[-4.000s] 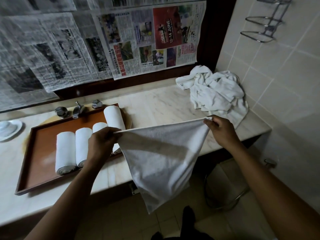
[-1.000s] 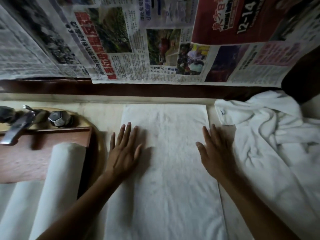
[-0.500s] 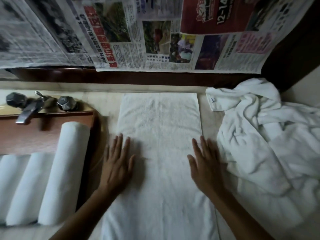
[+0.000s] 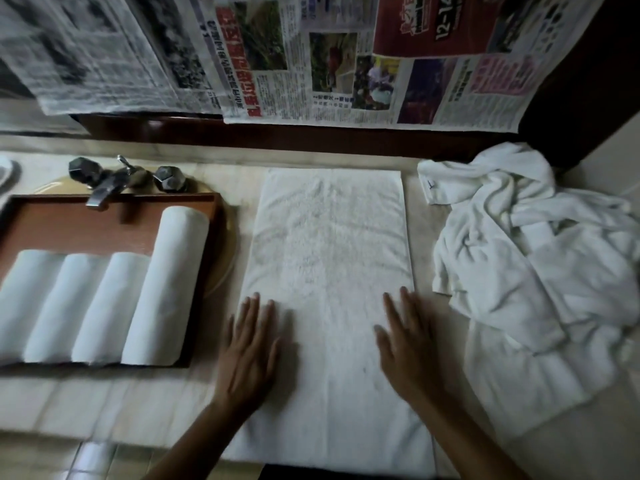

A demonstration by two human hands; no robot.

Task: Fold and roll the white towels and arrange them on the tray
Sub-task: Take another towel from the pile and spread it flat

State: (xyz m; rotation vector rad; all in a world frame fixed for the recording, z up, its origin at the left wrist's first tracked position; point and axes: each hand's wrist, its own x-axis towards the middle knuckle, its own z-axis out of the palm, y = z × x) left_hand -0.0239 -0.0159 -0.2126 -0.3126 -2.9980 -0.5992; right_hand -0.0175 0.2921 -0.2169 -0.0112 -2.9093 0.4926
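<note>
Four rolled towels (image 4: pixel 86 306) are already laid in the tray (image 4: pixel 114 199), while a folded towel (image 4: pixel 329 271), pressed flat at the counter's front edge by the outstretched left hand (image 4: pixel 249 351) and right hand (image 4: pixel 408 344), is not yet rolled, and a heap of towels (image 4: pixel 533 271) is left at the right edge.

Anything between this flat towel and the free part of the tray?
Yes. The long rolled towel lies along the tray's right side, between the flat towel and the bare floor behind the three shorter rolls; the faucet spout overhangs it.
</note>
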